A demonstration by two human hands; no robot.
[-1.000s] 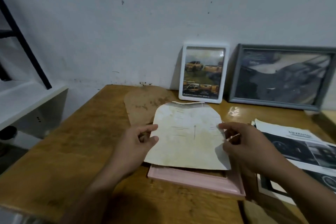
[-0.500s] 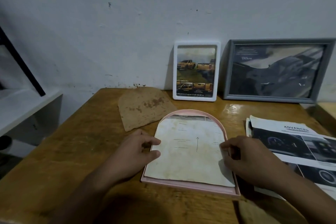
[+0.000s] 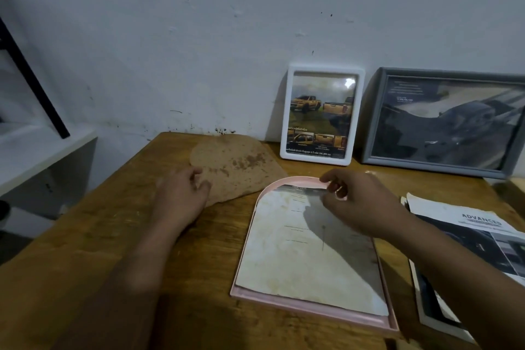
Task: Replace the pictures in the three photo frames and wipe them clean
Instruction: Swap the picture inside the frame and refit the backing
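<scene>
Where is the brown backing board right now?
In the head view, the brown backing board lies flat on the table, left of the pink frame, with the left hand at its near edge.

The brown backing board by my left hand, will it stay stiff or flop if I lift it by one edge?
The brown backing board lies flat with crisp cut edges, so it probably stays fairly stiff. It looks thin, so likely light. Its stained patches hint at damp damage, so it may bend there. The left hand reaches its near edge.
</scene>
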